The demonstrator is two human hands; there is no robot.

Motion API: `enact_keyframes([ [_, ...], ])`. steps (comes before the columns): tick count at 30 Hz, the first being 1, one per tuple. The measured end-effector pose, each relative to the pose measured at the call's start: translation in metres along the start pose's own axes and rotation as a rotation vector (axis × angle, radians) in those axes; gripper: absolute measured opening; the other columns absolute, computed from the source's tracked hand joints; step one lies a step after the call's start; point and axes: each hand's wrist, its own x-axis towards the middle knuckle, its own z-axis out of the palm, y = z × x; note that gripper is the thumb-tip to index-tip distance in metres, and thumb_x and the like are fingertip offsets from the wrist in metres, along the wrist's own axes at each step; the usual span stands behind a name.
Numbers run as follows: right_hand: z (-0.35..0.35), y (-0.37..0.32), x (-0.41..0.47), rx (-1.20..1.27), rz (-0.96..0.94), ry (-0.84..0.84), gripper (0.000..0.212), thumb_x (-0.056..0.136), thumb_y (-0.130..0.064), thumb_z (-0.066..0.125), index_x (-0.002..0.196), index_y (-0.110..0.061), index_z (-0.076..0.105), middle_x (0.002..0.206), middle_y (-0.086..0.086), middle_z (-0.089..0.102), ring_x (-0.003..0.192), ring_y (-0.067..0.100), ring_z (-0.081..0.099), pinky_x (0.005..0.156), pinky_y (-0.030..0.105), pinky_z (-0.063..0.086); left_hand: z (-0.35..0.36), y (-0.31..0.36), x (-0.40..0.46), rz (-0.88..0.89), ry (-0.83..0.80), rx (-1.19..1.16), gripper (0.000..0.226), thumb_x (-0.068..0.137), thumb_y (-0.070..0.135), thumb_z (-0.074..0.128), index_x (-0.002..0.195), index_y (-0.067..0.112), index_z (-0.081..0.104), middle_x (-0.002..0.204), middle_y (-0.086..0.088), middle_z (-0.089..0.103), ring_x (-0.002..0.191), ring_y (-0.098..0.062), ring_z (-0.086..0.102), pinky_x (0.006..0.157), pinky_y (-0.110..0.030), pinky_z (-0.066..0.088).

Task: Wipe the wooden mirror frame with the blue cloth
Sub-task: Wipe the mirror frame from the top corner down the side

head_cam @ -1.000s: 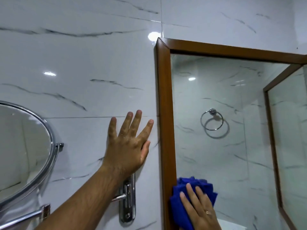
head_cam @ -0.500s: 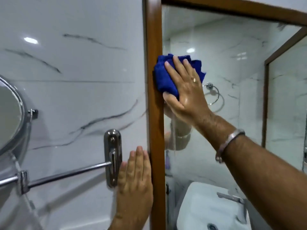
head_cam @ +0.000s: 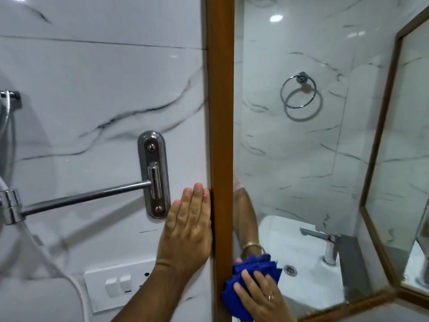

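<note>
Wooden mirror frame (head_cam: 220, 135) runs upright mid-scene; right hand (head_cam: 262, 296) clutches the blue cloth (head_cam: 253, 268) low against its right edge, while left hand (head_cam: 188, 231) lies flat-open on the left. Best to press evenly, covering face and edges.

Brown wooden frame (head_cam: 220, 112); blue cloth (head_cam: 250, 282); white wall tiles (head_cam: 92, 77), grey veins.

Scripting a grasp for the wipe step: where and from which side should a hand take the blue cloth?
Take the blue cloth on its bunched outer face, coming from the front, the glass side of the wooden frame. It is a crumpled wad pressed to the frame's inner edge low down, so only that face is free. The right hand already lies flat over it, fingers spread; the left hand braces on the wall.
</note>
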Motion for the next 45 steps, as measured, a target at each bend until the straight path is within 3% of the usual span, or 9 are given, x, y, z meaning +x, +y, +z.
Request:
enact_keyframes([
  [4, -0.06, 0.058, 0.104, 0.338, -0.051, 0.197, 0.099, 0.069, -0.045, 0.066, 0.153, -0.023, 0.019, 0.164, 0.005, 0.008, 0.15, 0.029, 0.008, 0.118, 0.047, 0.014, 0.002, 0.003, 0.001, 0.002, 0.043, 0.012, 0.068, 0.091, 0.023, 0.043, 0.152, -0.003, 0.026, 0.159, -0.021, 0.021, 0.149, -0.036, 0.019, 0.122, -0.046, 0.01],
  [10, -0.163, 0.158, 0.262, 0.357, 0.105, 0.37, 0.082, 0.078, -0.045, 0.051, 0.148, -0.007, 0.033, 0.157, 0.02, 0.029, 0.146, 0.04, 0.019, 0.119, 0.047, 0.01, -0.001, 0.002, 0.002, 0.004, 0.067, -0.005, 0.072, 0.087, 0.023, 0.051, 0.151, -0.002, 0.029, 0.157, -0.02, 0.024, 0.148, -0.035, 0.021, 0.12, -0.046, 0.014],
  [16, -0.118, 0.104, 0.21, 0.503, 0.216, 0.477, 0.081, 0.074, -0.036, 0.056, 0.148, -0.01, 0.035, 0.158, 0.017, 0.028, 0.148, 0.034, 0.017, 0.12, 0.05, 0.012, -0.001, 0.002, 0.003, -0.003, 0.112, -0.01, 0.072, 0.086, 0.023, 0.056, 0.15, -0.001, 0.033, 0.156, -0.019, 0.026, 0.147, -0.031, 0.021, 0.119, -0.045, 0.016],
  [21, -0.022, -0.016, 0.029, 0.57, 0.266, 0.081, 0.097, 0.067, -0.035, 0.057, 0.154, -0.029, 0.015, 0.165, -0.003, 0.003, 0.151, 0.025, 0.003, 0.122, 0.041, 0.003, 0.003, 0.002, 0.001, 0.001, 0.072, 0.007, 0.074, 0.089, 0.025, 0.05, 0.153, -0.001, 0.024, 0.16, -0.019, 0.017, 0.151, -0.033, 0.012, 0.122, -0.045, 0.009],
  [24, 0.013, -0.069, -0.057, 0.432, 0.149, -0.224, 0.094, 0.06, -0.043, 0.057, 0.148, -0.024, 0.031, 0.165, 0.005, -0.004, 0.151, 0.028, -0.002, 0.12, 0.04, 0.004, 0.003, 0.001, 0.001, -0.004, 0.053, 0.024, 0.075, 0.089, 0.026, 0.05, 0.153, 0.0, 0.021, 0.161, -0.018, 0.013, 0.152, -0.032, 0.005, 0.123, -0.045, 0.004],
  [28, 0.026, -0.073, -0.082, 0.307, -0.01, -0.311, 0.1, 0.062, -0.049, 0.06, 0.152, -0.023, 0.023, 0.165, 0.009, -0.002, 0.151, 0.031, -0.001, 0.12, 0.043, 0.004, 0.003, 0.0, 0.001, 0.011, 0.053, 0.039, 0.073, 0.091, 0.027, 0.047, 0.153, -0.001, 0.021, 0.161, -0.019, 0.012, 0.152, -0.033, 0.006, 0.123, -0.046, 0.003],
  [33, -0.007, -0.007, -0.023, 0.256, -0.086, -0.148, 0.105, 0.06, -0.047, 0.065, 0.153, -0.029, 0.019, 0.157, -0.002, 0.026, 0.152, 0.021, 0.002, 0.122, 0.037, -0.001, 0.002, 0.002, 0.002, 0.009, 0.056, 0.032, 0.075, 0.091, 0.029, 0.05, 0.153, -0.002, 0.021, 0.161, -0.021, 0.014, 0.151, -0.034, 0.009, 0.122, -0.047, 0.007],
  [40, -0.125, 0.126, 0.204, 0.329, 0.052, 0.315, 0.076, 0.078, -0.038, 0.058, 0.145, -0.007, 0.039, 0.151, 0.024, 0.034, 0.142, 0.044, 0.025, 0.118, 0.052, 0.017, 0.001, 0.005, 0.001, 0.0, 0.096, -0.002, 0.07, 0.091, 0.022, 0.048, 0.152, -0.002, 0.024, 0.158, -0.02, 0.021, 0.149, -0.035, 0.017, 0.12, -0.047, 0.012],
  [45, -0.148, 0.149, 0.258, 0.333, 0.173, 0.489, 0.071, 0.081, -0.04, 0.048, 0.142, -0.005, 0.043, 0.148, 0.027, 0.039, 0.139, 0.048, 0.029, 0.116, 0.053, 0.018, 0.005, 0.006, -0.001, -0.007, 0.063, -0.009, 0.069, 0.094, 0.023, 0.042, 0.154, -0.003, 0.018, 0.16, -0.02, 0.01, 0.151, -0.035, 0.008, 0.122, -0.048, 0.006],
])
